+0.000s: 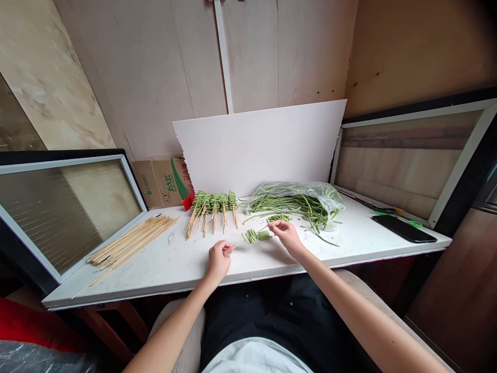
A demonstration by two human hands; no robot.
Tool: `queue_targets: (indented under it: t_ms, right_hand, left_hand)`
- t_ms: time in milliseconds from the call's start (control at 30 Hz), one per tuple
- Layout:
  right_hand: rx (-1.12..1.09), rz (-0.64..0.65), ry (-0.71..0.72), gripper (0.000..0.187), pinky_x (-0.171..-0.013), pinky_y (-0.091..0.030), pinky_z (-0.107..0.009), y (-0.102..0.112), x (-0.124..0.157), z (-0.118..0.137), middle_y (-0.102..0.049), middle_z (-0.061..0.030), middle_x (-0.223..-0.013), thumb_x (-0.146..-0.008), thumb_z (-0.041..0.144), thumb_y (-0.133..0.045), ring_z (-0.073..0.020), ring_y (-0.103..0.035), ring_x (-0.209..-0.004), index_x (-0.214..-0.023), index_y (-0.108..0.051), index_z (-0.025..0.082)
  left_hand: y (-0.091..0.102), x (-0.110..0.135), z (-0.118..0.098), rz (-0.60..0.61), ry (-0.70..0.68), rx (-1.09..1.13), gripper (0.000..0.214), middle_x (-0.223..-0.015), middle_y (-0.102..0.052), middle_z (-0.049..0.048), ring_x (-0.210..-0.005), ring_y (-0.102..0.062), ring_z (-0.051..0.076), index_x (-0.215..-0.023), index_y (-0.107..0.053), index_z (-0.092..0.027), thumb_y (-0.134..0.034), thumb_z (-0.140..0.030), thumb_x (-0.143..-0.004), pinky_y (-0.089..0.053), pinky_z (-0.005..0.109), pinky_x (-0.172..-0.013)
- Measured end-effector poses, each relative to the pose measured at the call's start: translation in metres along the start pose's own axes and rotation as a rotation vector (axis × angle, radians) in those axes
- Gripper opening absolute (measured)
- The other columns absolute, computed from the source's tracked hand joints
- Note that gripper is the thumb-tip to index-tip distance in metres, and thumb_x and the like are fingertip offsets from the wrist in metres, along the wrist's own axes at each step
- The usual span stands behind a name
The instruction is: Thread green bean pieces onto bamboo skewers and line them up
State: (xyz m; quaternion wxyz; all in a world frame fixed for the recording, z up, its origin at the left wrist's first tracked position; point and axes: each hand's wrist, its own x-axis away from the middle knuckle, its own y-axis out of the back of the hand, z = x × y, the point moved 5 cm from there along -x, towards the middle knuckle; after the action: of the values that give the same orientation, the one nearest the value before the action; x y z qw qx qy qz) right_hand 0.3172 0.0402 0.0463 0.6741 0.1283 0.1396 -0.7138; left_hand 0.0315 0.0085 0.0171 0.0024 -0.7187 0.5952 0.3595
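Before the clear plastic bag, left hand and right hand clamp fingers on a thin pale skewer of short green stems

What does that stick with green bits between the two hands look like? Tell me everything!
The skewer looks thin, pale and wooden, with short green pieces lined up across it in bunches. It slants between the left hand and the right hand, fingertips pinching it at both sides, over the white tabletop. Its tips are too small to see.
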Motion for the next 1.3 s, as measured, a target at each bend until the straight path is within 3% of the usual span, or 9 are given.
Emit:
queue_targets:
  t_ms: [500,667,767,967,1167,1300]
  right_hand:
    - [0.002,-0.008,0.008,0.047,-0.075,-0.047,-0.037,-0.005,0.003,0.006,-0.073,-0.0080,-0.084,-0.073,0.068,-0.082,-0.0253,-0.064,-0.082,-0.080,-0.072,0.023]
    - [0.033,0.101,0.022,0.045,-0.078,-0.049,-0.038,-0.028,0.014,0.006,-0.074,-0.0082,-0.083,-0.074,0.065,-0.082,-0.0252,-0.066,-0.082,-0.073,-0.070,0.022]
    - [0.007,0.085,0.010,0.043,-0.080,-0.049,-0.037,-0.039,0.018,0.004,-0.074,-0.0080,-0.085,-0.076,0.063,-0.081,-0.0242,-0.066,-0.082,-0.074,-0.070,0.022]
    - [0.066,0.135,0.000,0.041,-0.082,-0.049,-0.036,-0.034,0.015,0.009,-0.076,-0.0079,-0.090,-0.079,0.061,-0.079,-0.0245,-0.067,-0.087,-0.079,-0.074,0.020]
    - [0.303,0.249,0.107,0.028,-0.078,-0.050,-0.038,-0.015,0.005,0.011,-0.077,-0.0105,-0.112,-0.089,0.047,-0.071,-0.0281,-0.069,-0.094,-0.102,-0.081,0.024]
    - [0.655,0.260,0.278,0.022,-0.086,-0.047,-0.043,-0.003,0.003,0.006,-0.076,-0.0103,-0.098,-0.089,0.036,-0.068,-0.0309,-0.063,-0.097,-0.104,-0.081,0.026]
  left_hand:
    - [0.000,0.000,0.002,-0.003,-0.002,0.002,0.015,-0.077,-0.074,0.0055,-0.073,-0.069,0.020,-0.075,-0.068,-0.019,-0.057,-0.014,-0.084,-0.052,0.030,-0.071]
    - [-0.003,0.001,-0.002,0.049,-0.047,-0.007,0.016,-0.081,-0.074,0.0055,-0.074,-0.069,0.020,-0.078,-0.069,-0.019,-0.057,-0.014,-0.086,-0.052,0.030,-0.071]
    - [-0.002,0.001,-0.004,0.037,-0.043,0.013,0.016,-0.081,-0.075,0.0061,-0.077,-0.070,0.021,-0.078,-0.068,-0.020,-0.056,-0.014,-0.086,-0.053,0.031,-0.073]
    - [-0.001,0.001,-0.005,0.006,-0.046,-0.008,0.017,-0.081,-0.074,0.0064,-0.077,-0.070,0.021,-0.079,-0.068,-0.019,-0.055,-0.013,-0.087,-0.054,0.031,-0.072]
    - [0.001,0.001,-0.006,-0.026,-0.075,-0.029,0.015,-0.084,-0.073,0.0063,-0.077,-0.069,0.020,-0.081,-0.069,-0.019,-0.057,-0.015,-0.090,-0.053,0.030,-0.072]
    - [0.001,0.001,-0.007,-0.027,-0.087,-0.043,0.014,-0.086,-0.073,0.0063,-0.079,-0.069,0.020,-0.082,-0.069,-0.019,-0.058,-0.017,-0.091,-0.052,0.030,-0.073]
